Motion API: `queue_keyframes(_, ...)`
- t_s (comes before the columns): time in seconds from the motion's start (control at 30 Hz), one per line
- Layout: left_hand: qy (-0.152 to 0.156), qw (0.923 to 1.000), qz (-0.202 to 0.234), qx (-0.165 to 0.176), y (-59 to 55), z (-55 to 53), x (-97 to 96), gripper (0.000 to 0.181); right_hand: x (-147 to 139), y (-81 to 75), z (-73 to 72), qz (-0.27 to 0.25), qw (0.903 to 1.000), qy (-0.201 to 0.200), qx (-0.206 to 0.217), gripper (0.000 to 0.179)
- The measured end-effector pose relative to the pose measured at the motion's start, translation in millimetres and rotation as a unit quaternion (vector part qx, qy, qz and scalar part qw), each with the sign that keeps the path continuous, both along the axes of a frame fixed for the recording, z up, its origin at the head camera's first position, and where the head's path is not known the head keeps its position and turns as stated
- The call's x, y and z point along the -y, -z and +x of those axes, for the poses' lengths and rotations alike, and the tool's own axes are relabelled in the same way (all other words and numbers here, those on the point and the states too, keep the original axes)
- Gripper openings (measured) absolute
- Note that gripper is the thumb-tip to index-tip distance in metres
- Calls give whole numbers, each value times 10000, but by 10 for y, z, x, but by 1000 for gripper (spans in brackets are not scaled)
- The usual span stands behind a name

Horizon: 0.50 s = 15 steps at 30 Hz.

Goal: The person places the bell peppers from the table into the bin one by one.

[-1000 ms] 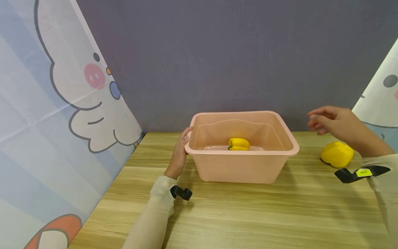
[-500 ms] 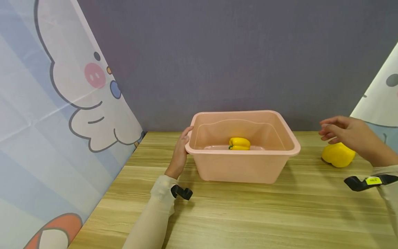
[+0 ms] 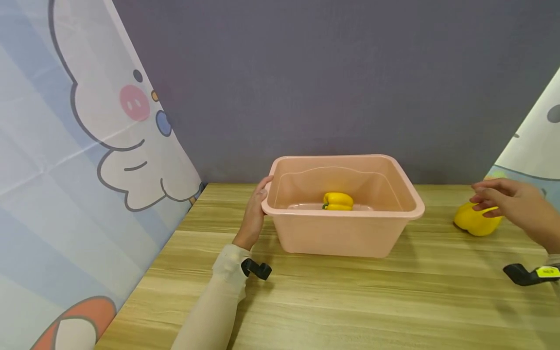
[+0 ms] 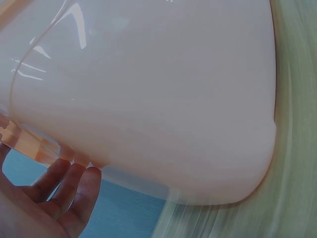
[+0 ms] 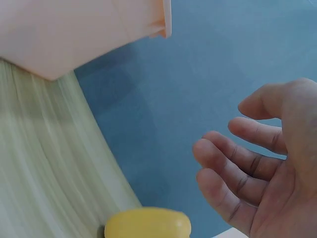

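Observation:
A pink plastic basin (image 3: pixel 334 233) stands on the wooden table, with a yellow bell pepper (image 3: pixel 338 201) lying inside on its bottom. My left hand (image 3: pixel 251 218) grips the basin's left rim; in the left wrist view its fingertips (image 4: pixel 89 183) touch the outer wall below the rim. Over at the far right, my right hand (image 3: pixel 516 206) hovers with loosely bent fingers and holds nothing. Just beneath and behind it, a second yellow bell pepper (image 3: pixel 472 221) rests on the table, partly covered by the hand in the head view. The right wrist view catches that pepper's top at its lower edge.
A dark grey panel (image 3: pixel 323 87) rises behind the table (image 3: pixel 332 301), close to the basin's back. Cartoon-printed cloth hangs on the left (image 3: pixel 57 160) and on the right. A black wrist mount (image 3: pixel 255 269) sits on each forearm.
My right hand has moved to the right and down, closer to the pepper outside the basin. The left hand keeps its grip on the rim, and the basin stays in place.

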State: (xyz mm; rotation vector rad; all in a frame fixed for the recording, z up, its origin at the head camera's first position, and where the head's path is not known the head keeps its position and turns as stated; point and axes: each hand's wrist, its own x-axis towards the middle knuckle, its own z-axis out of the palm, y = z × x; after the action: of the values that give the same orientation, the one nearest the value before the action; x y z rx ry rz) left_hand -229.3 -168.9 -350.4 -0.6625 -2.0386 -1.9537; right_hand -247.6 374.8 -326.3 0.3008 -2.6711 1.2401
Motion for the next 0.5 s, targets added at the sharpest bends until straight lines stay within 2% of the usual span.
queue_keyframes(0.1,56,10000,-72,-23,26,-36,11,49,-63,68,17,-73,10000,17,-35,11)
queue_keyframes(0.33,-23,10000,-37,-49,180,-173,44,50,-162,183,42,122,9999,48,-13,17)
queue_keyframes(0.4,-97,9999,-18,-66,203,-183,47,51,-173,207,41,236,9997,113,29,21)
queue_keyframes(0.5,-178,9998,3,-102,223,-189,49,53,-186,239,34,386,9990,208,85,35)
